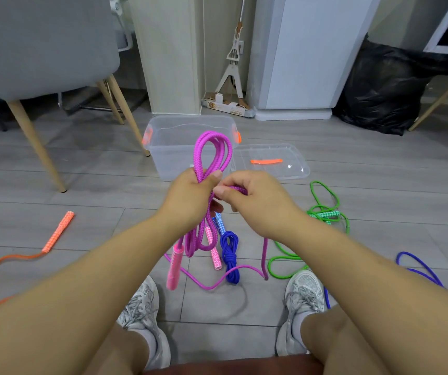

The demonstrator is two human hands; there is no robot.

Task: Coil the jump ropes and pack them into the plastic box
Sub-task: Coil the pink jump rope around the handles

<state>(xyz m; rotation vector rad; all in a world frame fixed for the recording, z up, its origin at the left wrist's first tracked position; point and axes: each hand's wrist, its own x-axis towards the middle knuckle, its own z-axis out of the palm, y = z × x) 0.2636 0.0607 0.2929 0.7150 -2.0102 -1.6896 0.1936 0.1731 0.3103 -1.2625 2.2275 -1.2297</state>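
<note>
Midway at best: I hold the magenta jump rope (212,147) up on the near side of the plastic box (163,123), several loops standing above my fist and the tail trailing to the floor. My left hand (190,196) is curled round the gathered loops, thumb pressed across them. My right hand (252,201), touching it, pinches 1 strand between thumb and fingertips.

The box stands open and, through its clear walls, looks empty. Its lid (271,169) lies flat just to its right. By my reckoning only 1 rope is finished: the blue rope (229,250), bundled and wrapped tight, on the floor nearer me than the box. The green rope (323,212) sprawls loose to the box's near right, and the orange rope (57,231) runs slack well off to its near left. Nothing is packed yet.

The cords are round and braided, soft enough to fold. The grips carry a lattice print. The box is translucent moulded plastic with orange latches.
</note>
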